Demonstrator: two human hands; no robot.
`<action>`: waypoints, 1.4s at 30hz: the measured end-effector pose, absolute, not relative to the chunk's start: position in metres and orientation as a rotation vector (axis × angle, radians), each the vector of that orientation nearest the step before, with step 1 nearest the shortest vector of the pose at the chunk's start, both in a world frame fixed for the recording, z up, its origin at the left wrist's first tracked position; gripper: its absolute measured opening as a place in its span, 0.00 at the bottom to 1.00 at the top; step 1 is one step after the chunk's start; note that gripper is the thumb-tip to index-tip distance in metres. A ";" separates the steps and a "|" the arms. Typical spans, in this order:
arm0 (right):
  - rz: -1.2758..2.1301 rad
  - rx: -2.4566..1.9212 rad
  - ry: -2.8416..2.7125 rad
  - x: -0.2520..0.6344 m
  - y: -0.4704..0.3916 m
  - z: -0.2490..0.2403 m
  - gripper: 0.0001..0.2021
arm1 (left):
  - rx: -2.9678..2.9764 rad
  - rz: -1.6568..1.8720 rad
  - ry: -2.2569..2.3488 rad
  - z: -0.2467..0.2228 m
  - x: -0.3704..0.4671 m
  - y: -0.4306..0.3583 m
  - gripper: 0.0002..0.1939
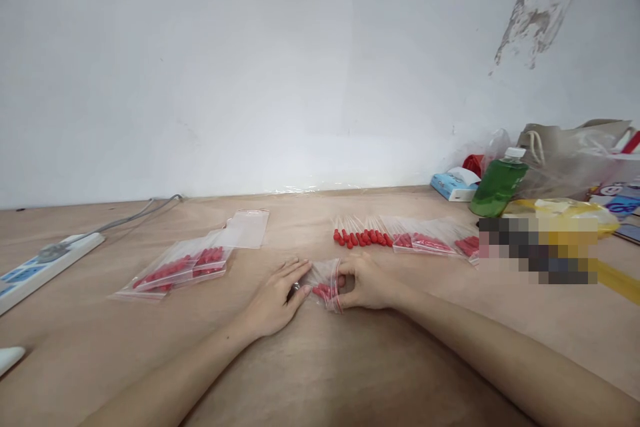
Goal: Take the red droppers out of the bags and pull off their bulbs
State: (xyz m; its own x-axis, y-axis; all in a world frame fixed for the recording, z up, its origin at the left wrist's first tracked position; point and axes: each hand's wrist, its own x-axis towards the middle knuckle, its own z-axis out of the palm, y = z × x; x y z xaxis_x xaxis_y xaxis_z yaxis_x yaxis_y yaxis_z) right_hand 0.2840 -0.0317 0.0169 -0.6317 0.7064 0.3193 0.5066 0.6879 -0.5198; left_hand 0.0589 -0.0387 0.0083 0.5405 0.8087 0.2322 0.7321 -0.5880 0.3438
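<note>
A small clear plastic zip bag (325,275) with red pieces inside lies on the table between my hands. The thumb and fingers of my left hand (277,297) grip its left edge. At the other edge, my right hand (369,282) has its fingers and thumb closed around the bag's rim, with a red tip (341,280) showing by the fingers. Beyond my right hand is a row of thin pale sticks with red tips (367,237). Filled clear bags (425,242) lie to their right. More filled bags (183,267) overlap to the left of my left hand.
A flat clear bag (249,228) lies behind the left pile. A white power strip (80,250) with a grey cord is far left. On the right stand a green bottle (500,183), a blue tissue pack (455,185) and several bags (570,153). A wall rises behind the table.
</note>
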 end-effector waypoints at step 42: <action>0.436 -1.226 -1.677 0.383 -0.001 0.083 0.13 | 2.814 0.260 1.186 0.043 0.056 -0.046 0.23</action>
